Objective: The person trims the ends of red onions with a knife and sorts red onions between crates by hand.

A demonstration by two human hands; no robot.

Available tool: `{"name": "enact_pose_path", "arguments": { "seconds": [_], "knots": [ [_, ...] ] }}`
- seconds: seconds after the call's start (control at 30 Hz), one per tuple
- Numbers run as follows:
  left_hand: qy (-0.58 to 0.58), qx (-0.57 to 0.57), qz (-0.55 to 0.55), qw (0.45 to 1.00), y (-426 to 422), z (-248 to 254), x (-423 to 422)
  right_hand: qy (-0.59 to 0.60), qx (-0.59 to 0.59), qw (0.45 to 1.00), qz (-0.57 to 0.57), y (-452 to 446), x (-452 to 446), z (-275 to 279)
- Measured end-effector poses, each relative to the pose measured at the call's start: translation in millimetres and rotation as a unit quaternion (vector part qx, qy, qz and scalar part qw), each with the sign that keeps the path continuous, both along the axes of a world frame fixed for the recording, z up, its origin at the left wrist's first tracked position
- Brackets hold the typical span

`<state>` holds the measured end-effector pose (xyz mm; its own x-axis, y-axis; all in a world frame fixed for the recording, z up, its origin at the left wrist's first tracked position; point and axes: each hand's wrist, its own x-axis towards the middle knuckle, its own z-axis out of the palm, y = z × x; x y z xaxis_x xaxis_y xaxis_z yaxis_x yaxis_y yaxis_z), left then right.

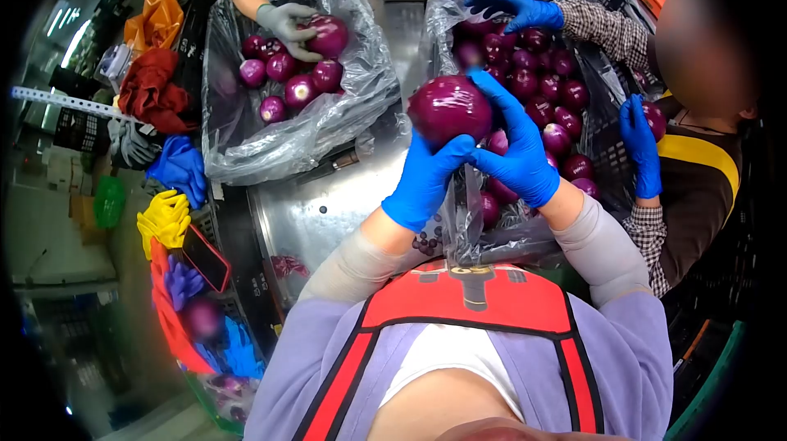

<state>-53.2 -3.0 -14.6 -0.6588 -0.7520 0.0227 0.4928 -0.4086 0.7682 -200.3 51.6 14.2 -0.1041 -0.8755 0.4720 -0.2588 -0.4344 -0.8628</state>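
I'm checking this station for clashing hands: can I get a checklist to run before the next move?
1. Large, glossy purple onion supported: ok; blue-gloved left hand below, blue-gloved right hand alongside.
2. Its underside undamaged: cannot tell; hidden.
3. Clear-plastic-lined left crate free of hands: not ok; a grey-gloved hand holds another purple onion there.
4. Clear-plastic-lined right crate free of others' hands: not ok; a co-worker's blue-gloved hand is over it.
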Motion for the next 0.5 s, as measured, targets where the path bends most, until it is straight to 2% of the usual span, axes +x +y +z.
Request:
{"name": "enact_pose_path", "arguments": {
  "seconds": [0.07, 0.13, 0.2, 0.27, 0.33, 0.37, 0.47, 0.5],
  "knots": [
    [0.053, 0.016, -0.003, 0.998, 0, 3, 12, 0.135, -0.008, 0.991, 0.018, 0, -2, 8],
    [0.053, 0.036, 0.036, 0.997, -3, 4, 30, 0.123, -0.035, 0.991, 0.032, 0, 2, 5],
    [-0.012, -0.035, 0.112, 0.993, -9, -2, 55, 0.054, 0.062, 0.994, 0.068, 6, 6, 4],
    [0.022, -0.016, 0.107, 0.994, -20, -13, 92, 0.073, 0.043, 0.995, 0.056, 11, 10, 6],
    [0.062, -0.021, 0.144, 0.987, -17, -2, 126, 0.072, 0.015, 0.997, 0.016, 20, 18, 17],
    [0.074, -0.013, 0.156, 0.985, -15, 1, 143, 0.041, 0.023, 0.999, 0.009, 31, 31, 29],
    [0.097, 0.035, 0.198, 0.975, -4, -6, 193, -0.071, 0.065, 0.984, 0.15, 62, 78, 37],
    [0.115, 0.039, 0.206, 0.971, 3, -6, 202, -0.084, 0.144, 0.961, 0.222, 68, 94, 32]
  ]
}}
